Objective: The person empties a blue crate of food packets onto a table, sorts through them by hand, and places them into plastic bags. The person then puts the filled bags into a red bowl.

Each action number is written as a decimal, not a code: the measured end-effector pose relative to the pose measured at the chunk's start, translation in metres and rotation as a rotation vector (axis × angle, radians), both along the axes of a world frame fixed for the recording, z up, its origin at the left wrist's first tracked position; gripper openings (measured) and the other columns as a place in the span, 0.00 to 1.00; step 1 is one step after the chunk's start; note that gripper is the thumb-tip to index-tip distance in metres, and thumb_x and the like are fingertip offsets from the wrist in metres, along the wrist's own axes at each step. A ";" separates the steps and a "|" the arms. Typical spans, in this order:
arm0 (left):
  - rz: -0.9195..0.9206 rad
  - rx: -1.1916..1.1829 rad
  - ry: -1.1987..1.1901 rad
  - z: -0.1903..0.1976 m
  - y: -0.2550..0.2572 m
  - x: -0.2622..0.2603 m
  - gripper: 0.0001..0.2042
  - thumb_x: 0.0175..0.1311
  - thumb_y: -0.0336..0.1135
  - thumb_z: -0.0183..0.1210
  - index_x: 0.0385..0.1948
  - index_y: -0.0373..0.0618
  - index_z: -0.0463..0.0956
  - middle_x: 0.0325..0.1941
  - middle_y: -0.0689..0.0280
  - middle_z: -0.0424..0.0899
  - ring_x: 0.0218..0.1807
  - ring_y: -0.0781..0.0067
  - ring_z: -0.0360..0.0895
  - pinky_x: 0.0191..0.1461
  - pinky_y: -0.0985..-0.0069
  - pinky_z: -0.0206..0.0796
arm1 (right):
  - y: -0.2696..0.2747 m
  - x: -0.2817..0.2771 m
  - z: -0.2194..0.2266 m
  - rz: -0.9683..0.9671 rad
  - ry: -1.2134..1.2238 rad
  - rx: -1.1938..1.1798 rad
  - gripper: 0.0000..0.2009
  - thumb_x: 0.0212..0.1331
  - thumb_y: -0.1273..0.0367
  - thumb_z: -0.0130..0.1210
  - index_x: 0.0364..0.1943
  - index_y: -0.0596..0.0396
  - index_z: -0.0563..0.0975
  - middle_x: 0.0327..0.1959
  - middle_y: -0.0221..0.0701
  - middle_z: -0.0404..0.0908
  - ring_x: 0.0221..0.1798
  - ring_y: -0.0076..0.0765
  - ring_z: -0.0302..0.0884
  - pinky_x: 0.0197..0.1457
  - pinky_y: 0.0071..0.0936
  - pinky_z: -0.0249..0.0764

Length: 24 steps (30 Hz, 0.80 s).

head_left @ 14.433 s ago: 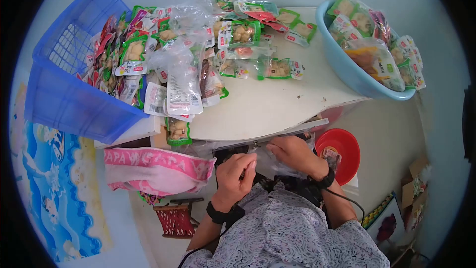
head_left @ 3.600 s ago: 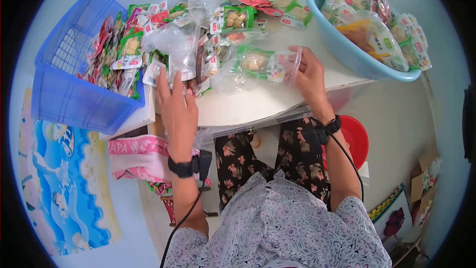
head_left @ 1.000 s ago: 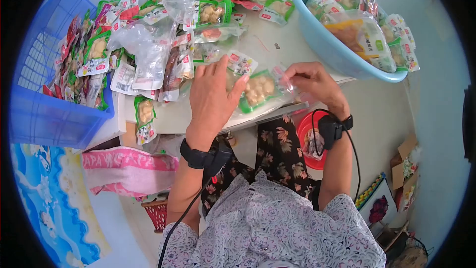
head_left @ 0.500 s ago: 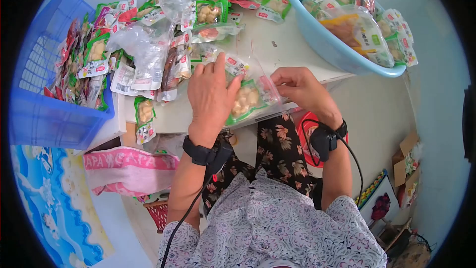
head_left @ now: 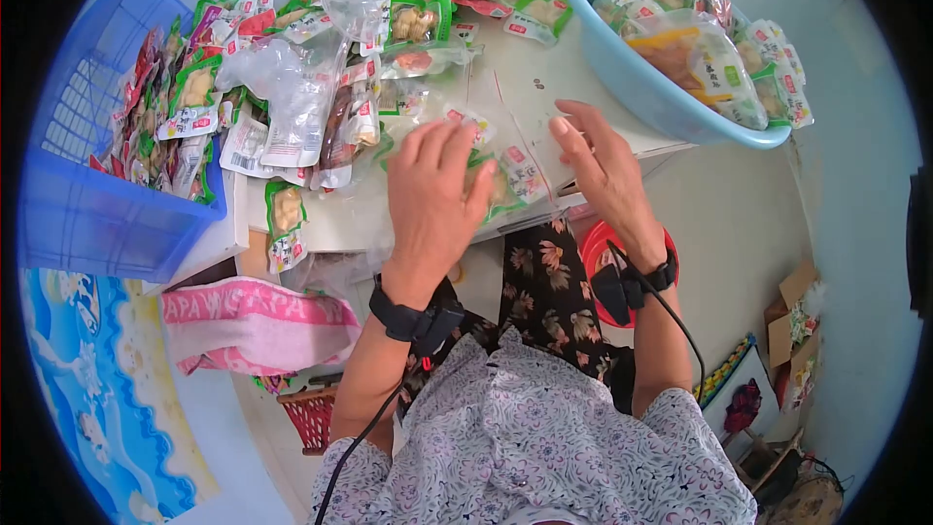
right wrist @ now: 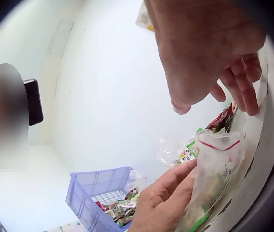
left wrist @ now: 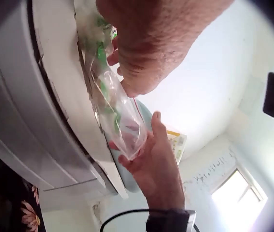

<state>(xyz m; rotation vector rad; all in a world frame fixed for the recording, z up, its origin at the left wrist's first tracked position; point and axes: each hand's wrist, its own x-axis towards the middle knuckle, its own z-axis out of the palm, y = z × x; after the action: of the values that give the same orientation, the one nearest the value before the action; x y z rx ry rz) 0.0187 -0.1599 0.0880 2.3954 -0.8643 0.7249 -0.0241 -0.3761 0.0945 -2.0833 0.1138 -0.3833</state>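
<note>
A clear zip bag (right wrist: 219, 145) with a red line along its mouth lies at the table's front edge. Green-edged snack packets (head_left: 505, 187) show through its film. My left hand (head_left: 432, 199) rests over the bag's left part, fingers extended and thumb apart, covering some of the contents. Beside the bag's mouth, my right hand (head_left: 604, 170) is held with its fingers loosely extended and nothing in its grip. The left wrist view shows the right hand (left wrist: 156, 164) overlapping the bag's mouth end.
Snack packets (head_left: 413, 24) and puffed clear bags (head_left: 301, 97) are heaped at the table's back left. A blue basket (head_left: 107, 204) stands left, a light blue basin (head_left: 671, 102) right, both holding packets. Below are a red bucket (head_left: 671, 282) and a pink towel (head_left: 258, 331).
Earlier the left hand reached into the pile while the right held the bag. The right hand has since let go of the bag's mouth and spread its fingers; the left stays on the bag.
</note>
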 end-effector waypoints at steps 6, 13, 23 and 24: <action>-0.011 0.005 -0.023 -0.015 -0.003 -0.009 0.17 0.67 0.36 0.62 0.54 0.39 0.79 0.57 0.58 0.82 0.61 0.52 0.76 0.72 0.50 0.61 | 0.013 0.025 0.002 0.072 -0.026 -0.217 0.40 0.60 0.40 0.64 0.65 0.60 0.75 0.41 0.42 0.88 0.38 0.40 0.86 0.47 0.38 0.80; -0.011 -0.083 -0.037 -0.023 0.003 -0.012 0.17 0.67 0.34 0.62 0.56 0.38 0.78 0.59 0.56 0.81 0.63 0.51 0.76 0.74 0.47 0.60 | 0.008 0.058 -0.006 0.174 0.197 -0.130 0.31 0.58 0.46 0.69 0.53 0.61 0.81 0.28 0.34 0.85 0.31 0.33 0.82 0.37 0.32 0.74; -0.091 -0.389 -0.019 -0.021 0.020 -0.023 0.24 0.67 0.26 0.60 0.65 0.35 0.72 0.62 0.50 0.80 0.63 0.44 0.75 0.71 0.54 0.65 | 0.035 0.038 0.037 0.191 -0.131 -0.204 0.09 0.69 0.67 0.60 0.36 0.58 0.79 0.23 0.38 0.75 0.26 0.39 0.71 0.31 0.36 0.66; -0.097 -0.424 -0.040 -0.023 0.025 -0.025 0.24 0.67 0.25 0.60 0.66 0.34 0.71 0.63 0.50 0.79 0.63 0.45 0.76 0.70 0.55 0.66 | 0.043 0.030 0.054 0.188 -0.188 -0.290 0.09 0.69 0.67 0.61 0.35 0.58 0.78 0.23 0.39 0.74 0.25 0.42 0.71 0.31 0.37 0.66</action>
<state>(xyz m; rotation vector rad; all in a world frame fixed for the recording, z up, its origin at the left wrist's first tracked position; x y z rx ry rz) -0.0065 -0.1350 0.0655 1.9580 -0.7489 0.8274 0.0064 -0.3329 0.1485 -2.3059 -0.2625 -0.5015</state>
